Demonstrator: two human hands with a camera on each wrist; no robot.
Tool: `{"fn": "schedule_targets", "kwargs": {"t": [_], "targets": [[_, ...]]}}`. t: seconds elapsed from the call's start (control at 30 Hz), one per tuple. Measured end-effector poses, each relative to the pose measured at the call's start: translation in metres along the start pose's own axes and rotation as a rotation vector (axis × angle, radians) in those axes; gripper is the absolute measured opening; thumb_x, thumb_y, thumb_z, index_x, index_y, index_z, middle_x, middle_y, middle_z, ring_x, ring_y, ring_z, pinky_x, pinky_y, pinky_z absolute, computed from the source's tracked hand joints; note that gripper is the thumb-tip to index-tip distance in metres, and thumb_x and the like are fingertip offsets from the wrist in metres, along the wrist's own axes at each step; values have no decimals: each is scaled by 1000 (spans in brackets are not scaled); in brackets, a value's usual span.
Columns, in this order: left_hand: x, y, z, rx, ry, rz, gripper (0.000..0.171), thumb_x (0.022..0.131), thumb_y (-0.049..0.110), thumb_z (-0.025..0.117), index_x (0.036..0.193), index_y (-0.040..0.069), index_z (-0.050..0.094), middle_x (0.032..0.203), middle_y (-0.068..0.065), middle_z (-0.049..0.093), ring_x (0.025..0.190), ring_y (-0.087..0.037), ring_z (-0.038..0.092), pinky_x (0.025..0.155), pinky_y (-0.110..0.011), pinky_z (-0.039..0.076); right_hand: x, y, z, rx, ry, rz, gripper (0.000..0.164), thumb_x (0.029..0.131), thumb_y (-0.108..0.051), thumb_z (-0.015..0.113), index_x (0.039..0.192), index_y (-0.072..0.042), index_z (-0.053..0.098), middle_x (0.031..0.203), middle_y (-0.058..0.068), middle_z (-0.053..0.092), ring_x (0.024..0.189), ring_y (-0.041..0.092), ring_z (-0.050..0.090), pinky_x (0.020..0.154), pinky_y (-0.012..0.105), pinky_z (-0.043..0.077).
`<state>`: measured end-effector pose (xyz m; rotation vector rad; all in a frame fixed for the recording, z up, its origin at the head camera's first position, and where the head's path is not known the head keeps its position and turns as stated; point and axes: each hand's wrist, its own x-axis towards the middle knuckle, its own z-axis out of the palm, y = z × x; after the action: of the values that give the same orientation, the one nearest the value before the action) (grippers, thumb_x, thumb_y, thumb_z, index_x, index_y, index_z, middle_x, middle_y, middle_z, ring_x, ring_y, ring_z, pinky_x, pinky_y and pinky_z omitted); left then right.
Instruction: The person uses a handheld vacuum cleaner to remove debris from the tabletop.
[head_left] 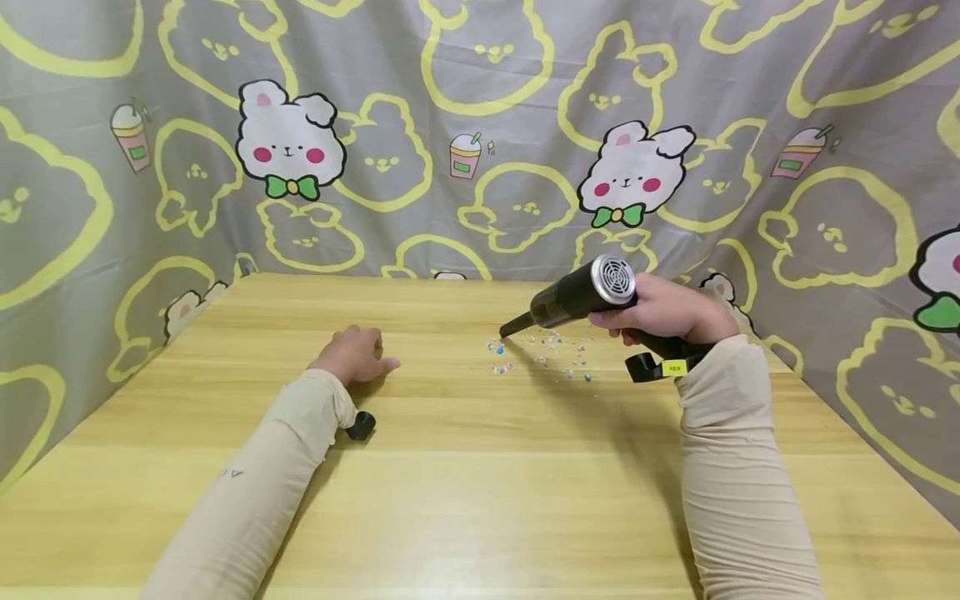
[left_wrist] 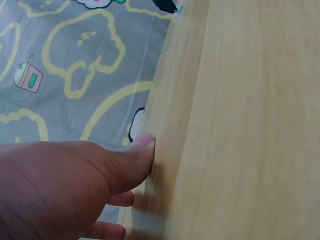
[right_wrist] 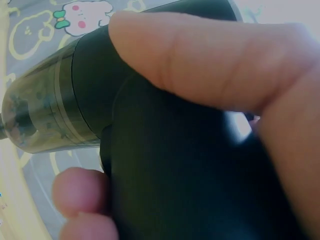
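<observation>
1. So the vacuum is up over the right half of the table, tilted nose-down. Its nozzle reaches the scattered bits; from where I'm standing, can't tell if the tip actually touches wood.

2. Right hand is wrapped round the handle, with the thumb along the side near the body and a couple of fingertips curling round from the other side. Honestly the right place to hold it.

3. My guess on weight: light to middling, fine one-handed, but most of the bulk sits above the grip, so the nose probably wants to dip. A snug grip high up should tame that.

4. Shell looks like stiff, smooth plastic. Might get slick with sweaty palms, but the handle's shape should help.

5. I wouldn't grab it by the clear cup, which looks like the part most likely to crack or twist loose. The skinny nozzle's a bad lever too. And I'd leave the vent uncovered.

6. Bits look tiny and feather-light, so they'd likely scatter easily.

7. Left hand rests at the table, holding nothing, fingers loosely bent, thumb out.
</observation>
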<state>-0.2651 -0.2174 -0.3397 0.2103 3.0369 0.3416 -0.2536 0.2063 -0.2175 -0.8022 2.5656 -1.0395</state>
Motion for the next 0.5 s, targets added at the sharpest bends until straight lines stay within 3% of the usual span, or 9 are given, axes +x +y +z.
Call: {"fn": "schedule_targets", "kwargs": {"t": [0.5], "targets": [[0,1,0,6,12,3,50,91,45,59,107,-2,57,111,-28,56,103,-48,49,89,-58,44,-1,2,-1,24,-28,0,34,85,-17,71,110,0,55,74,13,57,59,21,55,57,31,51]]}}
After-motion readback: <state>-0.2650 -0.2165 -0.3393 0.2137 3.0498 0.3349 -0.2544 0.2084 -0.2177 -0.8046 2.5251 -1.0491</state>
